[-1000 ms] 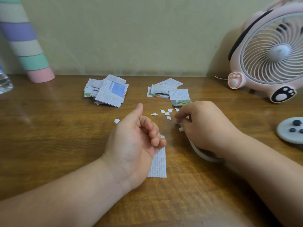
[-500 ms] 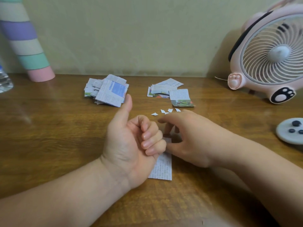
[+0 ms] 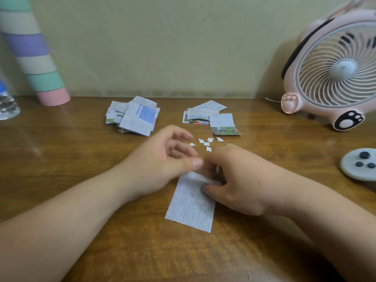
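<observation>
A printed paper strip (image 3: 191, 202) lies on the wooden table (image 3: 61, 159) in front of me. My right hand (image 3: 238, 180) pinches the strip's far right corner between thumb and curled fingers, lifting that edge a little. My left hand (image 3: 162, 159) hovers just left of the strip's far end. Its fingers are loose and spread, its thumb points toward the right hand, and it holds nothing. Both hands are slightly blurred. Several tiny white paper scraps (image 3: 205, 143) lie just beyond the hands.
Two piles of folded printed paper sit farther back, one to the left (image 3: 132, 117) and one to the right (image 3: 209, 119). A pink fan (image 3: 335, 72) and a round grey remote (image 3: 360, 163) are at right. A striped tube (image 3: 34, 58) and a water bottle (image 3: 8, 104) are at left.
My left hand has uncurled from a fist and moved forward. My right hand has come back from the scraps and taken the strip's far corner. The strip now lies more exposed and tilted.
</observation>
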A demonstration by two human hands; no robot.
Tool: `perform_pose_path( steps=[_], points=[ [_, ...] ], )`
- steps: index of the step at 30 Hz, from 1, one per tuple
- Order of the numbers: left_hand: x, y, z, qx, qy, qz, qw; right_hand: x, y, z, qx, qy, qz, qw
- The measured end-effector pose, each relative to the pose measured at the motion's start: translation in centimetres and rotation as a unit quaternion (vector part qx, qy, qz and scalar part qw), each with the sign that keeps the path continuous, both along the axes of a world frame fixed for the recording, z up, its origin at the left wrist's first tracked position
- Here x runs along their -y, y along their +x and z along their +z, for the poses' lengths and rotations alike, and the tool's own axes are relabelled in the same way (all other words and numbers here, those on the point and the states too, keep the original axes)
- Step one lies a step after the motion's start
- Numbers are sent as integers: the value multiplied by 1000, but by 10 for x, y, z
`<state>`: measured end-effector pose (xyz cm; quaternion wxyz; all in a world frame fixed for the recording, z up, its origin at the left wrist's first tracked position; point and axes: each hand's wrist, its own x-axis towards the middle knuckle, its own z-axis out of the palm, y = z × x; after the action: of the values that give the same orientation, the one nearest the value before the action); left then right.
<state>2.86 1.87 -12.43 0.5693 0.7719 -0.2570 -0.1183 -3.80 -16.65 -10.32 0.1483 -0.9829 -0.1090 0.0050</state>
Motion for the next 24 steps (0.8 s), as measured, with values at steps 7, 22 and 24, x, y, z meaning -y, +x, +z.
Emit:
perform_pose_path(
  steps=[7, 22, 24],
  points=[
    [0, -3, -2, -21, -51, -36, 998, 16, -3, 1, 47, 130, -38, 990],
    [8, -18, -3, -126, -193, -88, 969, 23, -2, 2, -29, 413, -61, 908],
    [9, -19, -1, -138, -217, -81, 963, 21, -4, 5, -52, 425, -30, 903]
  ],
)
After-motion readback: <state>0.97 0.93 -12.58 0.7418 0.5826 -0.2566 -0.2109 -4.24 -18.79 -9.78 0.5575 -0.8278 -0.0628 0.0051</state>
